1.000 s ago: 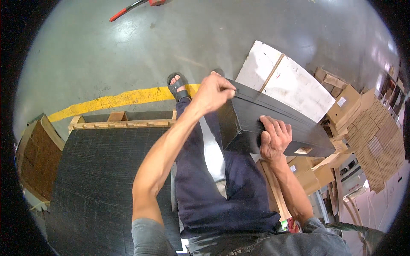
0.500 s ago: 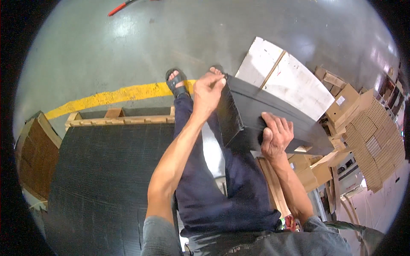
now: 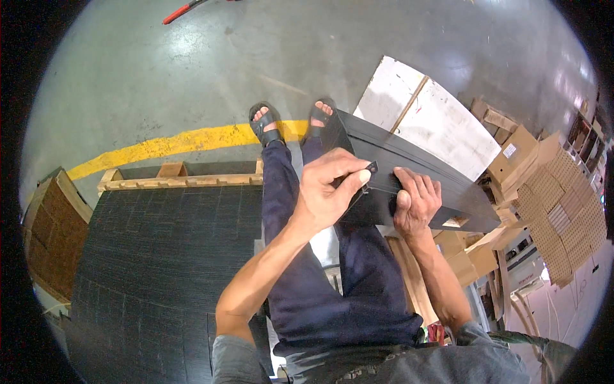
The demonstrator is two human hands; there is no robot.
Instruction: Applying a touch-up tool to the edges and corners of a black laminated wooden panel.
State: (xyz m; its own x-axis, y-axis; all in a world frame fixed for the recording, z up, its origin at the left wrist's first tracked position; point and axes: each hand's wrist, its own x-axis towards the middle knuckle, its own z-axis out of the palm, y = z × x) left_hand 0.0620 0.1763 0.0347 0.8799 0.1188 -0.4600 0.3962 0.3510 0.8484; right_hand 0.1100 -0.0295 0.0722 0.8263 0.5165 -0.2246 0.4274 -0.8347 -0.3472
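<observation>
Black, flat folded cardboard panel (image 3: 409, 169) lay gripped by both hands; left hand (image 3: 329, 192) had moved nearer right hand (image 3: 416, 201), fingers pinching its near edge, beside the stacked black sheets (image 3: 160, 269).

Brown cardboard boxes (image 3: 511, 150) are seen stacked at the right, beyond the white board; 1 of them carries a small white rectangular label (image 3: 509, 151) on its side. Flattened sheets of corrugated brown cardboard (image 3: 563, 211) are piled just beside them, toward the right rim. More small brown cartons (image 3: 462, 253) are set lower down, near the person's right forearm. No screens or signs are visible.
</observation>
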